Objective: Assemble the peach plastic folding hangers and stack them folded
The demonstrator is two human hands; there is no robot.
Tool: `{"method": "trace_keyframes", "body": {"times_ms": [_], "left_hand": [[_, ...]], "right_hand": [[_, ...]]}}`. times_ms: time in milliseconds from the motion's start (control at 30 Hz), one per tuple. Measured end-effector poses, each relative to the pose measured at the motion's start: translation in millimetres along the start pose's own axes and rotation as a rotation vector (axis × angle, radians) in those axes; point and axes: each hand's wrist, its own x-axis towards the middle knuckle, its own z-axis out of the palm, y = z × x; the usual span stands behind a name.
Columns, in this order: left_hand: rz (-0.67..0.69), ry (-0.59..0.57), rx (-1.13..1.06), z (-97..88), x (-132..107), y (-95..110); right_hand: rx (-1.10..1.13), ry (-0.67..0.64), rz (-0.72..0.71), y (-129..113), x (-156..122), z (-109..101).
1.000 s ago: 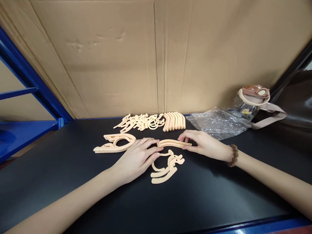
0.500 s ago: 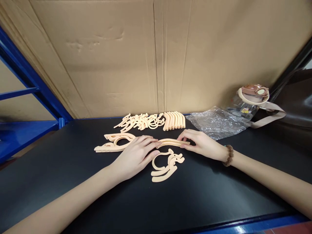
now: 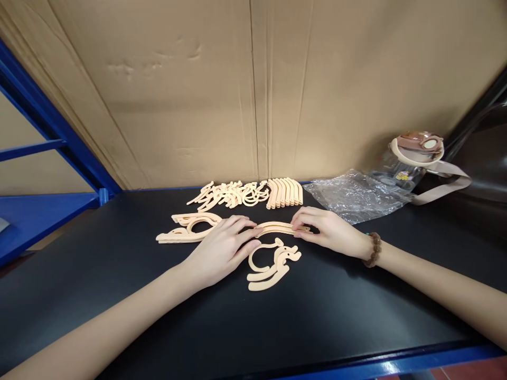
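Beige folding hanger parts lie in front of me on the black tabletop (image 3: 190, 311). A curved hanger arm (image 3: 275, 227), with a channel along it, spans between my two hands. At its left end are the thumb and fingertips of my left hand (image 3: 224, 245). My right hand (image 3: 327, 232) pinches its right end between thumb and fingers. Just below lie a loose hook (image 3: 257, 268) and two short curved pieces (image 3: 269, 279). Left of my left hand, folded hangers (image 3: 180, 235) lie together, partly covered by that hand.
At the back are a heap of loose hooks and small pieces (image 3: 225, 195) and a row of several curved arms (image 3: 285, 192). A crumpled clear plastic bag (image 3: 352, 195) and a strapped bottle (image 3: 412, 158) stand at the right. Cardboard (image 3: 178, 95) walls the back; a blue frame (image 3: 59, 132) is left.
The view has shifted slightly. The curved arm has turned a little between my hands, and my right-hand fingers have shifted slightly along it. The other pieces lie as before.
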Motion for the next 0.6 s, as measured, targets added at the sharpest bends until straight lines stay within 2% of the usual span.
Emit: {"method": "trace_keyframes", "body": {"times_ms": [300,600], "left_hand": [[0.048,0.066,-0.059,-5.6,-1.6,-2.1],[0.150,-0.022,-0.168,-10.0,-2.1,6.3]], "right_hand": [[-0.139,0.014,-0.062,-3.8,0.7,-0.2],[-0.203,0.073,-0.185,-18.2,-0.8,-1.0]]}}
